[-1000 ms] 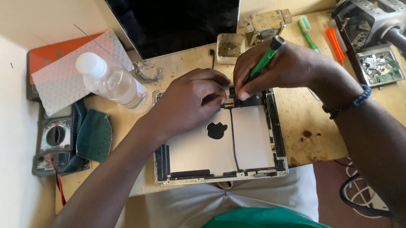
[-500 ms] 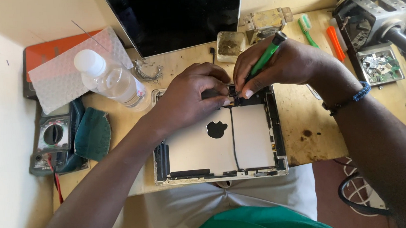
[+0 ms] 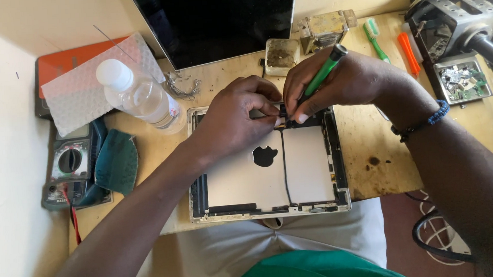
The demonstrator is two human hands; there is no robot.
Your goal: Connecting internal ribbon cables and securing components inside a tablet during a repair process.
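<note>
An opened tablet shell, silver inside with a dark round mark and a thin black cable down its middle, lies on the wooden bench. My left hand rests on its upper edge, fingers pinching a small dark part by the top of the cable. My right hand grips a green-handled screwdriver like a pen, tip down at the same spot. The tip and the small part are hidden by my fingers.
A black screen panel leans at the back. A clear plastic bottle, bubble wrap, an orange case, a multimeter and a teal cloth sit left. Right: green toothbrush, orange tool, circuit board tray, metal machine.
Both hands stay at the tablet's top edge with only slight shifts; the view has tilted a little. The screwdriver keeps the same slant.
</note>
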